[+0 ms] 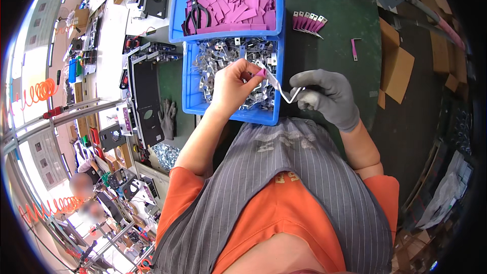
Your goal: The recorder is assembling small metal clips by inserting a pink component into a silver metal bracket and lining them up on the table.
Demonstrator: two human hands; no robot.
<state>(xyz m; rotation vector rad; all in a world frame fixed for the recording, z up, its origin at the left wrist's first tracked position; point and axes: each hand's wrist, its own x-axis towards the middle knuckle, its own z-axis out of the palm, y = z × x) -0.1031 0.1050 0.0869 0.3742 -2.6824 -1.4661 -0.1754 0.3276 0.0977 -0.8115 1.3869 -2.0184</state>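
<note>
A dark green table [335,53] fills the space ahead of the person, with a busy workshop of benches, frames and coiled orange hoses along the left.

In front of the body, a thin bent metal bracket [277,85] is held between the two hands, over the right part of the lower bin [188,76] and reaching past its right wall. The bare left hand [236,83] is closed in a pinch, thumb and finger on a small purple piece [261,72] at the bracket's upper end; whether the piece is around the metal or only against it cannot be told. The right hand [327,96], in a grey glove, grips the bent lower end between thumb and fingers, just right of the bin.

The lower bin, blue, is filled with loose metal brackets [213,66], heaped at all angles. Touching its far side is the upper bin [279,0], also blue, full of flat purple strips [238,5]; black pliers [195,9] lie on the strips at its left.

On the table right of the bins, a neat row of purple-covered brackets [307,23] lies side by side, with a single covered bracket [354,50] apart from them. Farther right stands an open carton [398,73]. To the left lies a spare grey glove [167,119].
</note>
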